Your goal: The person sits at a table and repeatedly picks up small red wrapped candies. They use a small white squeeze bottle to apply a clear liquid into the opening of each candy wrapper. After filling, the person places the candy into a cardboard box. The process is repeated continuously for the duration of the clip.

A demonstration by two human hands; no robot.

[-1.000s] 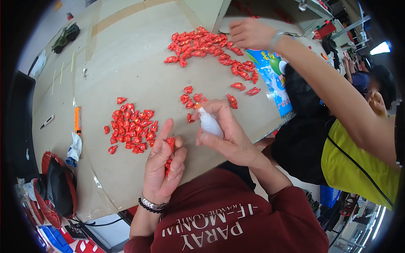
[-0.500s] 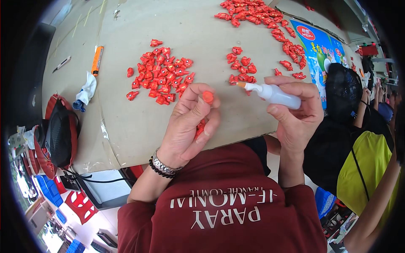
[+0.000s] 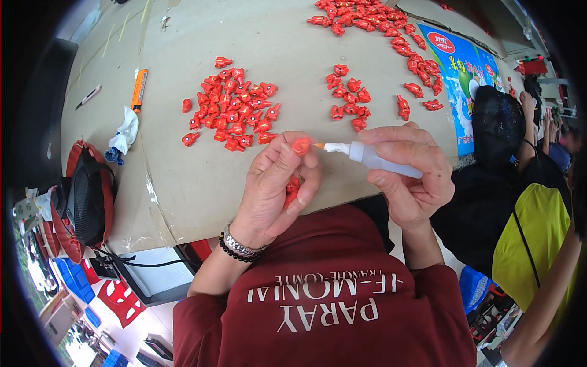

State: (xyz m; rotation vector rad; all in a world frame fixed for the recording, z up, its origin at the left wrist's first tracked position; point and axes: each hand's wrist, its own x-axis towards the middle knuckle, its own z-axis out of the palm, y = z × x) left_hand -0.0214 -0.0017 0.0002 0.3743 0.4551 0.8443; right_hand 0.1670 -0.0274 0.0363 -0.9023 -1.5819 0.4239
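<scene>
Between thumb and fingertips my left hand (image 3: 278, 180) pinches a small red plastic piece (image 3: 300, 146). Another red piece (image 3: 292, 191) is tucked against the palm under its curled fingers. My right hand (image 3: 416, 174) grips a white translucent squeeze bottle (image 3: 386, 162), lying nearly level with its orange-brown tip pointing left. That tip is at the pinched piece; whether it goes inside is too small to tell. Beyond my left hand lies a heap of small red figure-like parts (image 3: 235, 110). A smaller group of red parts (image 3: 350, 95) lies beyond the bottle.
More red parts (image 3: 367, 15) spread over the table's far right, beside a blue printed cardboard sheet (image 3: 461, 79). To the left are an orange tube (image 3: 139, 90), a crumpled white tissue (image 3: 125, 131) and a cutter knife (image 3: 88, 96). A black-and-red bag (image 3: 88, 196) sits at the left edge. Another person's arm (image 3: 544, 306) shows at right.
My right hand has brought the bottle leftward and down, so its tip is now at the red piece. The left hand has barely moved, with its piece slightly turned.
</scene>
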